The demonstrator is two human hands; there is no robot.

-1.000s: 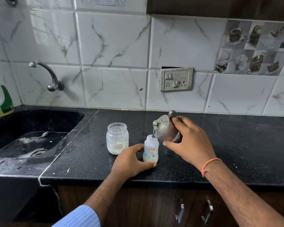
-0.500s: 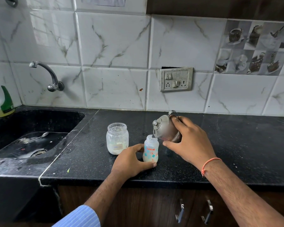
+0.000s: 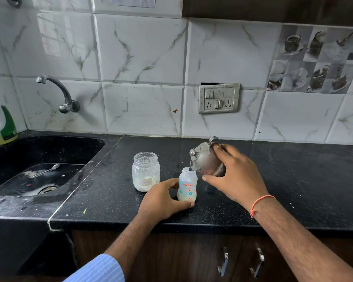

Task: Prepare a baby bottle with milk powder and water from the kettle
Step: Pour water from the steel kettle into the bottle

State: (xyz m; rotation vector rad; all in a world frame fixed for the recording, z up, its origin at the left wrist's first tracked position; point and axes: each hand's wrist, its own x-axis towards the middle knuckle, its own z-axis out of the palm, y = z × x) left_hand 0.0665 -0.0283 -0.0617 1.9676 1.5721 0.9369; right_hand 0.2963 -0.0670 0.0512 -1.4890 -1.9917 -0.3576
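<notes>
Left grip [image 3: 163, 198] curled round base of upright bottle [image 3: 187, 187] on desk [image 3: 293, 190], right grip [image 3: 235, 176] clasping tilted kettle [image 3: 204, 159], spout over bottle mouth between both grips, powder jar [image 3: 145, 171] just left of left grip.

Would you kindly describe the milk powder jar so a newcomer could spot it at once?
On the black counter, just right of the sink, two small containers stand side by side. The jar is the left one: clear, lidless, wide-mouthed, with white powder at the bottom, unlike the printed baby bottle.
</notes>
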